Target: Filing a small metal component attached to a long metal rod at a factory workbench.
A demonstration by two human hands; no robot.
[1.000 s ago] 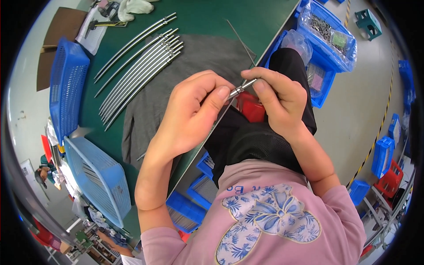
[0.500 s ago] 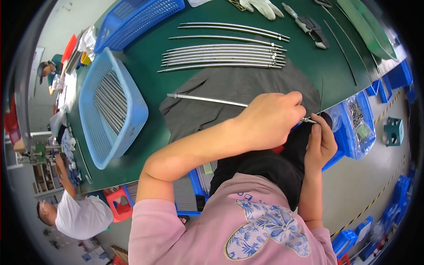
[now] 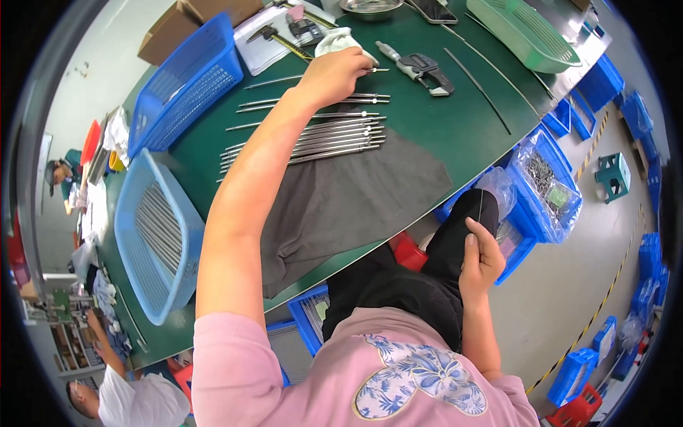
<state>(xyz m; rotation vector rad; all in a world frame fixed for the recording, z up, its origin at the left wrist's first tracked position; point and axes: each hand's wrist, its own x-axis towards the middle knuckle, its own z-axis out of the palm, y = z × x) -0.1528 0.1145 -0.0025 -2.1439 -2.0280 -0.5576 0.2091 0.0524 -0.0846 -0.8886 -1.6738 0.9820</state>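
My left hand (image 3: 336, 75) reaches to the far side of the green table, its fingers closed on a thin metal rod (image 3: 274, 82) with a small fitting near its right end. Nearer me, several similar metal rods (image 3: 341, 134) lie side by side, partly on a dark grey cloth (image 3: 356, 192) and partly hidden by my left forearm. A white glove (image 3: 345, 44) lies just beyond my left hand. Over my lap, off the table's edge, my right hand (image 3: 482, 265) pinches a thin wire (image 3: 481, 205) that points upward.
Left on the table stand a light-blue basket (image 3: 131, 274) of rods and a darker blue basket (image 3: 186, 84). A digital micrometer (image 3: 420, 67), a caliper (image 3: 284, 43) and a green basket (image 3: 523, 35) are at the back. Blue bins (image 3: 544, 188) with small parts stand right. A co-worker (image 3: 139, 391) sits left.
My left hand has moved from beside my right hand to the far end of the rod row, taking the rod there. My right hand has lowered, keeping the wire. The view has shifted.
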